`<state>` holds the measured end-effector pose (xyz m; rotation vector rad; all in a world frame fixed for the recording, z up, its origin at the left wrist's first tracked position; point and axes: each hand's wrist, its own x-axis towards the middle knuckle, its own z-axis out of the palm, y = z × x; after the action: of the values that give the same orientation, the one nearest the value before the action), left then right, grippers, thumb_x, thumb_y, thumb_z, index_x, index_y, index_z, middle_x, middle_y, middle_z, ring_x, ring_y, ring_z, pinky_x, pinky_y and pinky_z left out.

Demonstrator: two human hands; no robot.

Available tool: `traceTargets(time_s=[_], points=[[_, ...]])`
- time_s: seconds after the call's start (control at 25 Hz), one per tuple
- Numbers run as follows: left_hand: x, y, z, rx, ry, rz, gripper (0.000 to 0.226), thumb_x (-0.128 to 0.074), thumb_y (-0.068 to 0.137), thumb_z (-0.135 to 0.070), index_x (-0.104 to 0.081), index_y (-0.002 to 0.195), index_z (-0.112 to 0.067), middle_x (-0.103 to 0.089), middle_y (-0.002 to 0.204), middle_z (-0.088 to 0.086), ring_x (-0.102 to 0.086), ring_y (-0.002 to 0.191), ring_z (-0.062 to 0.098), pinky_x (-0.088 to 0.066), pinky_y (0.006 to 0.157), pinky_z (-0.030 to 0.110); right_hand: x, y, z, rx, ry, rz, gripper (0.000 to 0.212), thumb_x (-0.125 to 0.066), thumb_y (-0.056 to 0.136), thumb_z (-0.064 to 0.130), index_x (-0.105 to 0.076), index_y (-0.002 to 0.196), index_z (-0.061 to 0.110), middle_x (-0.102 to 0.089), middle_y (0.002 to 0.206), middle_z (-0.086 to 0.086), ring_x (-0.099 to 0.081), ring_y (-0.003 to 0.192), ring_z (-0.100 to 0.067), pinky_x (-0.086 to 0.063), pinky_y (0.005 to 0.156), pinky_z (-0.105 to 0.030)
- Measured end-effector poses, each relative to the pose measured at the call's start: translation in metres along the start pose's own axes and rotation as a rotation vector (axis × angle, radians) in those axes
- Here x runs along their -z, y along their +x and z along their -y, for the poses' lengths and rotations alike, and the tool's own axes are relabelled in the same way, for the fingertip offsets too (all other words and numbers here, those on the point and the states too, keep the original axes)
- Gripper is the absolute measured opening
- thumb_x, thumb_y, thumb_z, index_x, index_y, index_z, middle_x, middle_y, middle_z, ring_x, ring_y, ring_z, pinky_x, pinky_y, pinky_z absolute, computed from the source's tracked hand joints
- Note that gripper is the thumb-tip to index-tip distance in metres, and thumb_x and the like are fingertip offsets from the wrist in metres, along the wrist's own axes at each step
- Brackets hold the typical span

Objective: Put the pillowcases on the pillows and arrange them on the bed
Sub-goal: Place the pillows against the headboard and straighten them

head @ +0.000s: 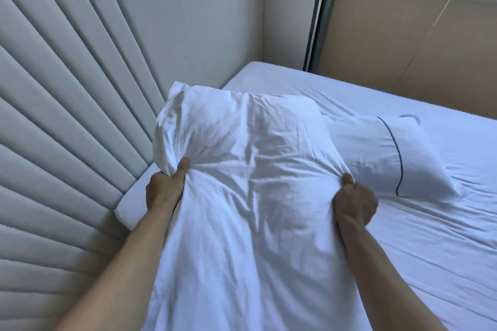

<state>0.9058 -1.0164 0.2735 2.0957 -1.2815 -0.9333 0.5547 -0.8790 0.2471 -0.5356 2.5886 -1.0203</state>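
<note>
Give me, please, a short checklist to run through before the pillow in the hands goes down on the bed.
1. Left hand grips the pillowcase at its side: ok.
2. Right hand grips the opposite side: ok.
3. Pillow fills the far corners of the case: ok at the top left corner; the other cannot tell.
4. Open end of the case closed over the pillow: cannot tell, it runs out of view below.
5. Second pillow already lies on the bed: ok.
6. Free room beside the headboard for this pillow: ok.
</note>
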Motion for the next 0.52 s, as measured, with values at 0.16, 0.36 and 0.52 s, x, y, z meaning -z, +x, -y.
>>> traceTargets(time_s=[0.16, 0.36, 0.52], points=[[0.009, 0.104, -0.033, -0.055, 0.042, -0.012, 0.087, -0.056, 0.081, -0.08, -0.064, 0.114, 0.0, -0.066, 0.121, 0.02, -0.06, 0.113, 0.039, -0.05, 0.095, 0.044, -0.062, 0.011, 0.059, -0.055, 0.085, -0.018, 0.056, -0.04, 0.108, 0.037, -0.069, 0.095, -0.009, -0.068, 0.107, -0.03, -0.061, 0.105, -0.046, -0.044, 0.087, -0.045], [0.02, 0.207, -0.093, -0.085, 0.045, 0.099, 0.083, -0.058, 0.08, -0.079, -0.066, 0.11, -0.002, -0.069, 0.115, 0.015, -0.062, 0.107, 0.036, -0.051, 0.09, 0.04, -0.112, 0.015, 0.123, -0.147, 0.152, -0.136, 0.058, -0.04, 0.108, 0.038, -0.067, 0.088, -0.009, -0.068, 0.1, -0.03, -0.062, 0.099, -0.045, -0.041, 0.081, -0.042], [0.017, 0.3, -0.138, -0.16, 0.048, 0.208, 0.082, -0.059, 0.08, -0.078, -0.066, 0.115, -0.005, -0.069, 0.118, 0.012, -0.063, 0.109, 0.034, -0.051, 0.091, 0.037, -0.157, 0.018, 0.178, -0.212, 0.183, -0.22, 0.055, -0.044, 0.106, 0.039, -0.064, 0.079, -0.005, -0.066, 0.093, -0.03, -0.061, 0.096, -0.044, -0.042, 0.082, -0.043]])
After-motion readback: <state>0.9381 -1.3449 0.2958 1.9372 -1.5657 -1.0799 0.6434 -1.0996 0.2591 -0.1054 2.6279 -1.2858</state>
